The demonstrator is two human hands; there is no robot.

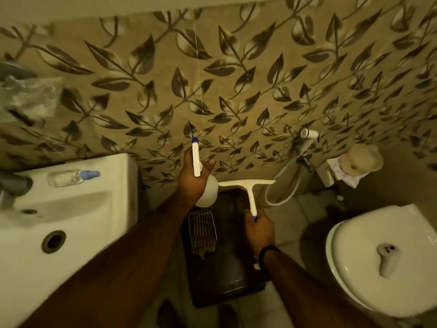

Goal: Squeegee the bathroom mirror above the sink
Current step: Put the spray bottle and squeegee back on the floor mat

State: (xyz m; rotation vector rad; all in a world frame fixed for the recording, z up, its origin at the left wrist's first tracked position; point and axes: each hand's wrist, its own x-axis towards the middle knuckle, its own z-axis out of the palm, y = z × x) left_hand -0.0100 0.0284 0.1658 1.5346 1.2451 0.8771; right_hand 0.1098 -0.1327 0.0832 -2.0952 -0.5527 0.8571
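Observation:
My left hand [192,178] grips a white spray bottle [208,191] with a blue-tipped trigger head, held up in front of the leaf-patterned wall. My right hand [259,229] holds a white squeegee [248,185] by its blue-ended handle, blade up and level. Both hands hover over a dark bin [227,268] between the sink and the toilet. The white sink [71,209] lies at the left. No mirror shows in this view.
A small clear bottle with a blue cap [71,177] lies on the sink's rim. A wire tray with a striped cloth [202,230] rests on the bin. A closed white toilet [387,261] stands right, with a hand sprayer and hose [305,138] and toilet roll [361,159] on the wall.

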